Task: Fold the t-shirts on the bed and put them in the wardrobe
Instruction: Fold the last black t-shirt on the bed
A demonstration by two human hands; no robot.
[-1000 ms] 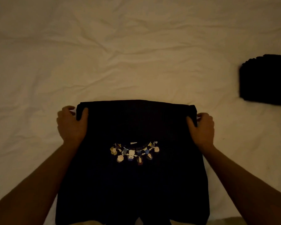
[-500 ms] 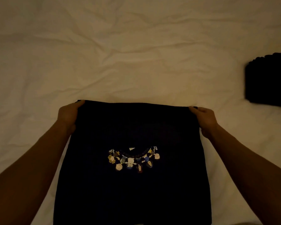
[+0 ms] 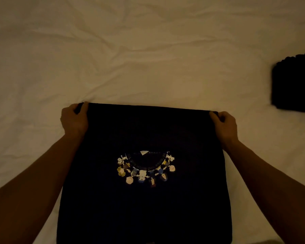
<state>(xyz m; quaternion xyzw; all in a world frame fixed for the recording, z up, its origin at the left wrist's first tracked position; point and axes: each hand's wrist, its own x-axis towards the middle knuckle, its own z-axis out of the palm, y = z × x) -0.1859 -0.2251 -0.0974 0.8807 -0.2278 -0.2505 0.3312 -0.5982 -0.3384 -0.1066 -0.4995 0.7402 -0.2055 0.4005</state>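
A dark t-shirt (image 3: pixel 144 134) with a small colourful print in its middle lies spread in front of me on the white bed sheet (image 3: pixel 130 59). My left hand (image 3: pixel 74 118) grips its far left corner, fingers curled round the edge. At the far right corner my right hand (image 3: pixel 223 122) pinches the fabric the same way. The far edge between the two hands runs straight and taut. The near part of the shirt runs out of the bottom of the view.
A folded dark garment (image 3: pixel 294 83) lies at the right edge of the bed, cut off by the frame. The wrinkled sheet stretches away beyond the shirt and to its left.
Both hands have slid the shirt's far edge a little farther from me and stretched it flat. The grip shifted from the sides to the far corners.
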